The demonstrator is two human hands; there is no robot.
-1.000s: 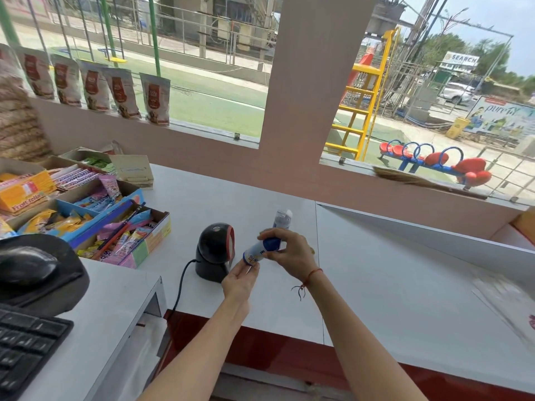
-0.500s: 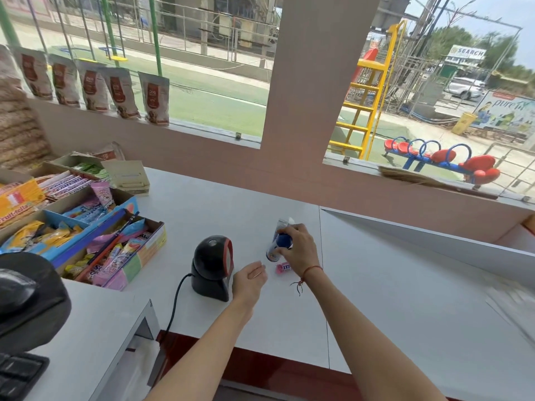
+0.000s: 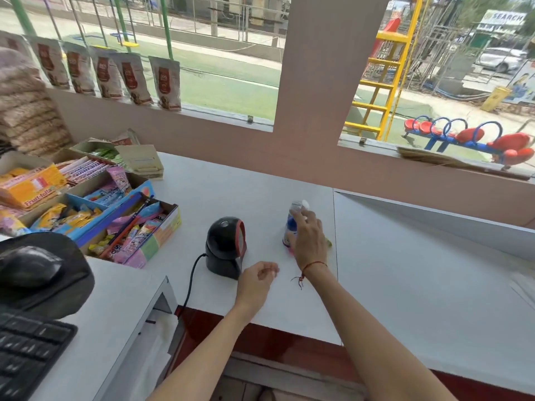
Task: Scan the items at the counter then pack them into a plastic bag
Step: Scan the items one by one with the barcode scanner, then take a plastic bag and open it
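Note:
A small clear bottle with a blue label and white cap [image 3: 291, 224] stands upright on the white counter [image 3: 231, 183], right of the black barcode scanner [image 3: 225, 247]. My right hand [image 3: 308, 241] reaches over it from the right, fingers wrapped on its side. A small pink item [image 3: 290, 251] and a bit of green [image 3: 328, 242] peek out under that hand. My left hand [image 3: 257, 280] hovers low in front of the scanner, loosely curled and holding nothing. Thin clear plastic [image 3: 524, 285] lies at the far right of the counter.
Open cardboard boxes of sweets [image 3: 95, 209] crowd the counter's left side. A mouse on a black pad [image 3: 31, 266] and a keyboard [image 3: 26, 348] sit on the lower desk at left. The scanner's cable [image 3: 189, 285] runs down toward the desk gap.
My right hand carried the bottle away from the scanner face and stood it upright on the counter. My left hand let go of the bottle and dropped low in front of the scanner.

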